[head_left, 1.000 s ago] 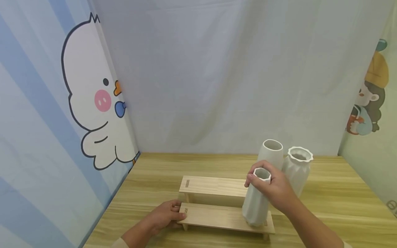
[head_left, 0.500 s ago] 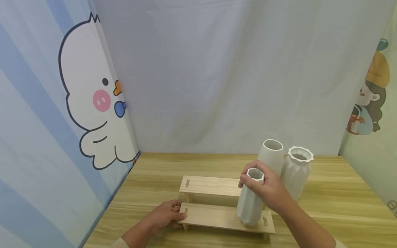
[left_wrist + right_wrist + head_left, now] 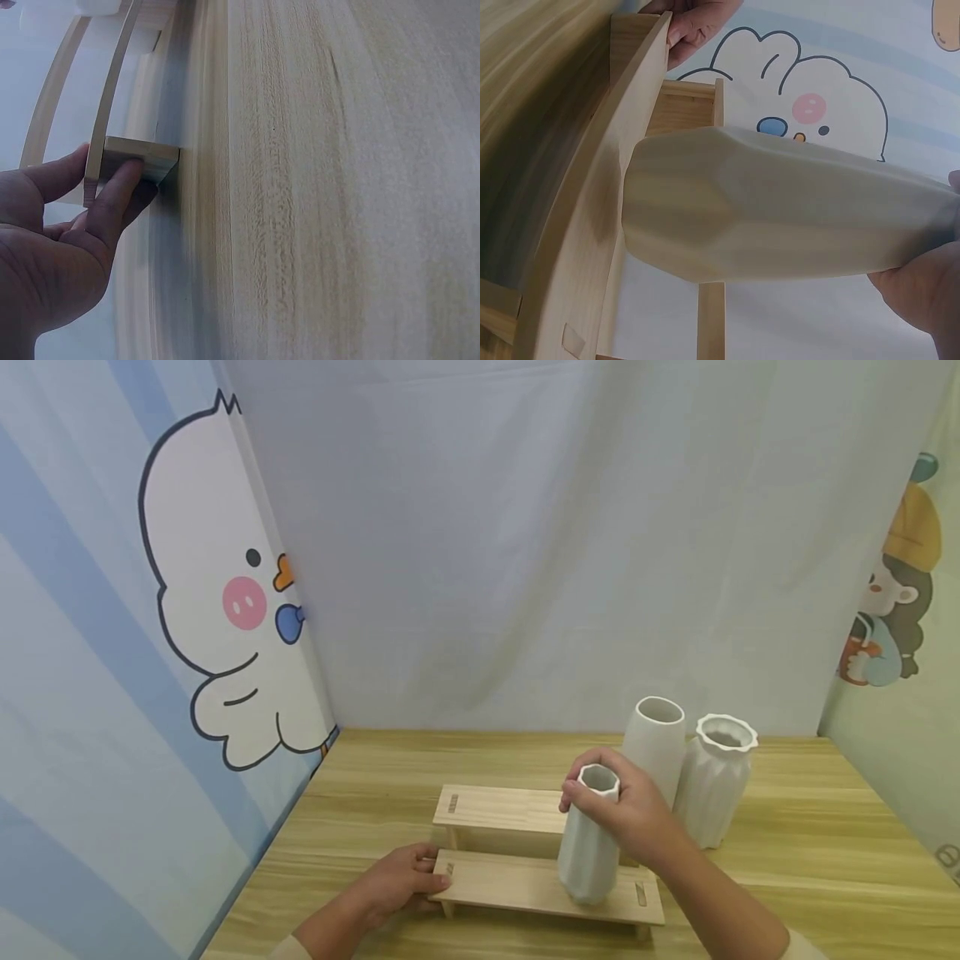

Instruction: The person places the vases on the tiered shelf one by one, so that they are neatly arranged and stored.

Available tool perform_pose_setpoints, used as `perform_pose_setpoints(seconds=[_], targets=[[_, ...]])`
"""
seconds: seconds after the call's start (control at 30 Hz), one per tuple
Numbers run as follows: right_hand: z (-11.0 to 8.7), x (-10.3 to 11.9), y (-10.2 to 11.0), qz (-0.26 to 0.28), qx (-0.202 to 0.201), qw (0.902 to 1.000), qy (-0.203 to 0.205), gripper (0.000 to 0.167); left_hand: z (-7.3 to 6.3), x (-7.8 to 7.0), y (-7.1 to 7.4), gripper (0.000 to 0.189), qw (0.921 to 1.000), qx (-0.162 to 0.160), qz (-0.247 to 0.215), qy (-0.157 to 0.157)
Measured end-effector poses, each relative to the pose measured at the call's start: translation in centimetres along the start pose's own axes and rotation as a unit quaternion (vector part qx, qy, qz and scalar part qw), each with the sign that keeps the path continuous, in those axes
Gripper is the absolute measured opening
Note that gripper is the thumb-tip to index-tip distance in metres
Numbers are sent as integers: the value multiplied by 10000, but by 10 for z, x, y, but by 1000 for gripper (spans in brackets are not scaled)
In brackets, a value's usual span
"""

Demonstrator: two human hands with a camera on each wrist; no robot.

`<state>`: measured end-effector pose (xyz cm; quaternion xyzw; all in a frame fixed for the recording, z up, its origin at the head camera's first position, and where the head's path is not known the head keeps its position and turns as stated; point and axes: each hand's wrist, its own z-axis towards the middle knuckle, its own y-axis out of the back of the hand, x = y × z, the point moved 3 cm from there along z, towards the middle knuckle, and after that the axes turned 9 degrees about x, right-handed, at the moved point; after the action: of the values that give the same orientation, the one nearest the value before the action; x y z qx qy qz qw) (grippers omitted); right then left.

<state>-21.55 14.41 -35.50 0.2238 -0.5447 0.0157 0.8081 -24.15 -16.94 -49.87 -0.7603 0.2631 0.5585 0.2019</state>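
A two-step wooden stand has a front shelf (image 3: 510, 883) and a higher back shelf (image 3: 498, 810). My left hand (image 3: 401, 881) pinches the front shelf's left end; in the left wrist view the thumb lies on top, with fingers underneath by the leg (image 3: 142, 154). Around the neck of a faceted white vase (image 3: 588, 852), my right hand (image 3: 630, 810) curls from behind and the right. The vase stands nearly upright over the right half of the front shelf. In the right wrist view its base (image 3: 641, 199) appears to touch the shelf board.
Behind my right hand stand a smooth white vase (image 3: 656, 743) and a white vase with a scalloped rim (image 3: 716, 785), both on the wooden table (image 3: 810, 835). A grey curtain (image 3: 525, 543) hangs at the back, with printed cloth panels (image 3: 97, 635) at the sides.
My right hand has moved the faceted vase leftward along the front shelf, away from its right end. The left hand and the stand have stayed in place.
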Motion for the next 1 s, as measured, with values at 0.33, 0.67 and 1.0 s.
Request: perform_pose_setpoints(seconds=[0.33, 0.67, 1.0], targets=[[9, -1, -9, 89, 90, 9999, 69, 13, 2, 1, 0, 67, 10000, -14, -32, -60], [14, 1, -15, 64, 133, 9999, 73, 13, 2, 2, 0, 65, 10000, -54, -4, -61], [20, 5, -21, 130, 150, 9996, 204, 12, 3, 2, 0, 63, 10000, -73, -22, -50]])
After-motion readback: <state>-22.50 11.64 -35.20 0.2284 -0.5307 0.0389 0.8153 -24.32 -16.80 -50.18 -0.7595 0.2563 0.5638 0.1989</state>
